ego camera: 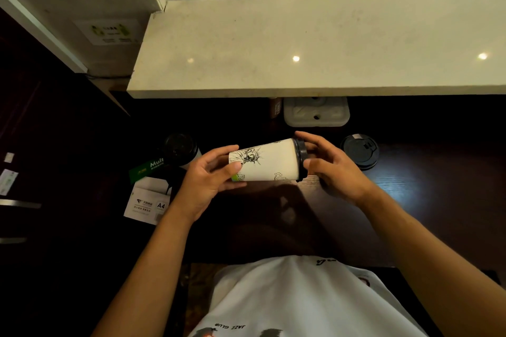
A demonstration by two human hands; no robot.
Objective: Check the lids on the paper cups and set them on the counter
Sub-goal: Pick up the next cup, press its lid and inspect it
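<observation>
A white paper cup (269, 161) printed with a Statue of Liberty drawing lies on its side in the air above the dark desk. Its black lid (300, 156) points right. My left hand (210, 178) grips the cup's base end, thumb across the print. My right hand (328, 167) curls round the lid, fingers above and thumb below its rim. A second cup with a black lid (179, 148) stands upright on the desk to the left. A third black lid (360, 150) shows at the right, its cup hidden in the dark.
The pale stone counter (315, 46) runs across the view above the dark desk (410, 186). A white moulded tray (316, 113) sits under its edge. A pack of A4 paper (147, 200) lies at the left. My white shirt fills the bottom.
</observation>
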